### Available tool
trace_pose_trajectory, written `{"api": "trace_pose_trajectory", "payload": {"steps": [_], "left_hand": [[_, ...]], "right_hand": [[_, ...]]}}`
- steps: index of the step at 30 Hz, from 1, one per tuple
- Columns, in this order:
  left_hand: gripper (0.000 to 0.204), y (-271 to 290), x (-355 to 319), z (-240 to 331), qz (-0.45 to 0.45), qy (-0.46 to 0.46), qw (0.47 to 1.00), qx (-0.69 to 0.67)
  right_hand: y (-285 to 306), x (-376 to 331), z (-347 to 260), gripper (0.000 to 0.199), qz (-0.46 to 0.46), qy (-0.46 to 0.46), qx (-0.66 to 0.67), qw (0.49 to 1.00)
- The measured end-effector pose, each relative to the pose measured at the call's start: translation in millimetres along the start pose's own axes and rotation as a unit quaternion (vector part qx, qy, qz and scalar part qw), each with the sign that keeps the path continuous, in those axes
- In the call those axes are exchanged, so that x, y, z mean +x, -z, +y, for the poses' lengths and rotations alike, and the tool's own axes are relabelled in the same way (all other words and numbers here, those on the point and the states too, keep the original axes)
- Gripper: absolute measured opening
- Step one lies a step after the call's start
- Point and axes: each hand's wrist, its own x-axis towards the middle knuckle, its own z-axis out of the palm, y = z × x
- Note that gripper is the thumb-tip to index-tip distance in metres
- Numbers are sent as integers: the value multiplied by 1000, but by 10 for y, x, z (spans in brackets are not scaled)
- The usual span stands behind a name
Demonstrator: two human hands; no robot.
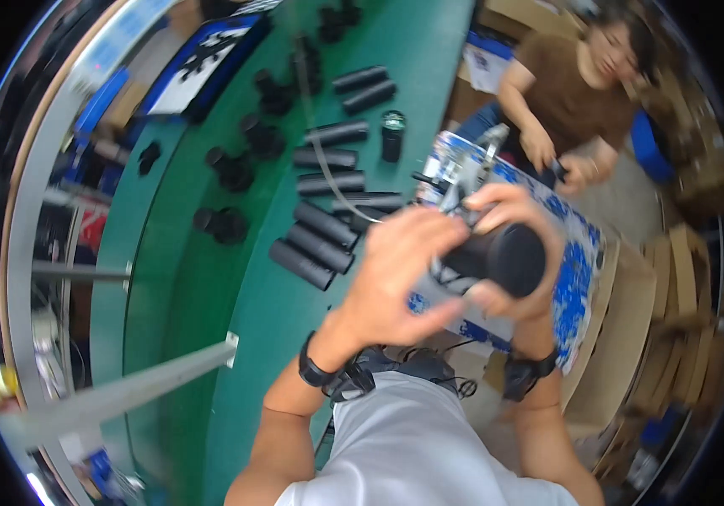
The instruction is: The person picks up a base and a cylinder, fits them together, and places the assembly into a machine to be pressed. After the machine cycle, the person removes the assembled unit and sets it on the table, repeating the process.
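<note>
Black cylinder (505,257) held in both hands.
Left hand (400,270) and right hand (518,253) closed around it, above green worktop (244,295).

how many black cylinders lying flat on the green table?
About 10. Two at the far end, four stacked mid-table, three angled side by side nearest the left hand at. One more is held in both hands; others may be hidden.
</note>
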Motion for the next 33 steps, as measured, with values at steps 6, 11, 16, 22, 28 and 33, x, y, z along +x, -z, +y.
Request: {"api": "trace_pose_trajectory", "payload": {"steps": [6, 11, 16, 22, 28, 33], "left_hand": [[61, 410, -1048, -188, 153, 308, 939, 11], [61, 1274, -2381, -1421, 401, 419, 800, 153], [65, 1679, -3065, -2147, 422, 478, 698, 325], [65, 1853, -3086, -2225, 473, 461, 710, 244], [42, 1547, -2095, -1360, 323, 231, 727, 560], [55, 597, -1950, -1457, 180, 555, 793, 176]], "right_hand": [[-957, -314, -62, 71, -110, -107, 59, 986], [-923, -1120, 285, 41, -215, -286, 62, 932], [-742, -1727, 408, 35, -215, -412, 8, 885], [-640, -1949, 501, 35, -135, -455, 44, 879], [-581, -1968, 493, 33, -98, -483, 70, 867], [-557, -1986, 466, 33, -80, -484, 78, 868]]}}
